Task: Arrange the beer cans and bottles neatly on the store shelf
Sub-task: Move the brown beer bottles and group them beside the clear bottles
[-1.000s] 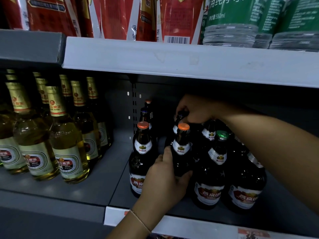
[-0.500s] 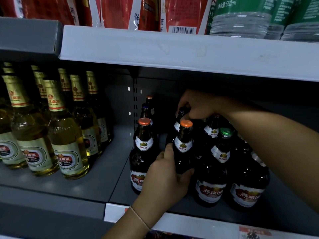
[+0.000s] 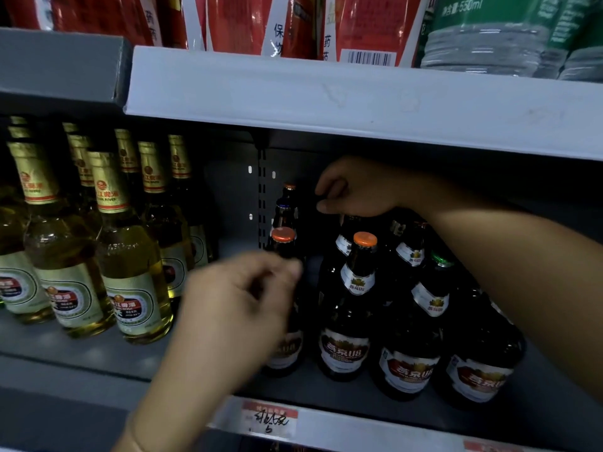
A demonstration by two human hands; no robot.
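While your right hand reaches deep under the upper shelf edge, its fingers curl down over the top of a dark bottle in the second rank; the cap is hidden beneath them, so you appear to grip that neck, though the contact itself cannot be seen. Your left hand hangs blurred in front of the leftmost brown bottle, fingers loosely curled and holding nothing that shows.

As for progress, the brown beer bottles sit in a cluster on the right section of the grey shelf. The orange-capped bottle stands upright at the front, just beside the leftmost one, and a green-capped bottle stands to its right with another labelled bottle beyond it. Their labels mostly face you, but the rows look staggered rather than straight, so I judge the grouping only partly tidied. The yellow beer bottles on the left section already stand in fairly even files, well apart from the brown ones, with bare shelf between.

No cans appear anywhere here. What remains, by my reading, is squaring the brown ranks front to back and closing the gap behind the front pair. A handwritten price tag marks the shelf lip below.
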